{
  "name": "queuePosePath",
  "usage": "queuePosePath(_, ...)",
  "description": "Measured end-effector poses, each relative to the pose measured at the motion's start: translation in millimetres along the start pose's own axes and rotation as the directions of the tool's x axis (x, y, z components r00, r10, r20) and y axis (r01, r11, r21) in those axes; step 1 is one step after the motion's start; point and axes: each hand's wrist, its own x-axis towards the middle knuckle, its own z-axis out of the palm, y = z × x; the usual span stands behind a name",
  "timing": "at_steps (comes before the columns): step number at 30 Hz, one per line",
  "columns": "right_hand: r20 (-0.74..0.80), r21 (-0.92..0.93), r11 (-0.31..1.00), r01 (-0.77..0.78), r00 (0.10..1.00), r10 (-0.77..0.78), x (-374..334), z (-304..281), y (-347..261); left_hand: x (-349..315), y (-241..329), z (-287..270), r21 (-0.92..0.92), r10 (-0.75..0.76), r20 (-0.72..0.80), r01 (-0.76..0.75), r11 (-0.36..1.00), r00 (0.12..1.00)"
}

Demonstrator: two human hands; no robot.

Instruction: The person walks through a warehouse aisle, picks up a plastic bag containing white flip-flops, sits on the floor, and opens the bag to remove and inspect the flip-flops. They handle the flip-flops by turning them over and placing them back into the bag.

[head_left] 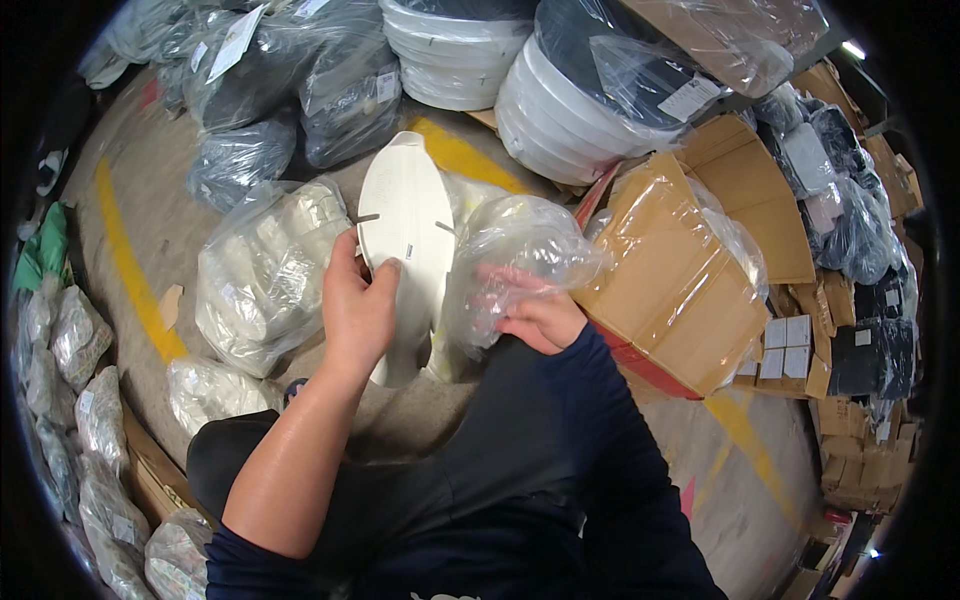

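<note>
A white, oval plastic panel (408,205) with small slots along its sides stands upright in front of me. My left hand (360,305) is closed on its left edge, thumb on the face and fingers behind. To its right bulges a crumpled clear plastic bag (530,240). My right hand (550,315) holds the bag's near side, its fingers partly covered by the film. More white pieces (400,360) show below the panel, near my knees. The bag's film blurs what lies inside it.
A bag of white parts (270,275) lies left on the concrete floor, with a smaller one (215,390) nearer. An open cardboard box (670,275) stands right. Behind are white stacked tubs (570,110) and grey bagged parts (345,105). Bags (100,420) line the far left.
</note>
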Motion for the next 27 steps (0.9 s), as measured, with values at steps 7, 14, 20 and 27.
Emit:
queuePosePath(7, -0.001, -0.996, -0.084, -0.003, 1.000, -0.025, 5.2, -49.0, -32.5, -0.3, 17.0, -9.0, -0.140, -0.051, -0.004, 0.050, 0.989, 0.999)
queuePosePath(14, -0.343, -0.893, -0.142, -0.427, 0.850, -0.399, 93.2, -83.4, -26.0, -1.6, 21.8, -5.3, -0.233, -0.019, -0.011, 0.016, 0.972, 1.000)
queuePosePath(20, -0.362, -0.901, 0.019, -0.432, 0.729, -0.581, 107.0, -88.0, -18.1, -1.5, 24.5, -7.2, -0.271, -0.046, -0.007, 0.042, 0.962, 0.999)
queuePosePath(27, -0.635, -0.758, 0.571, -0.314, 0.556, -0.537, 63.0, -83.0, -10.8, -1.1, 28.3, -2.6, -0.367, -0.111, 0.081, 0.133, 0.921, 0.991)
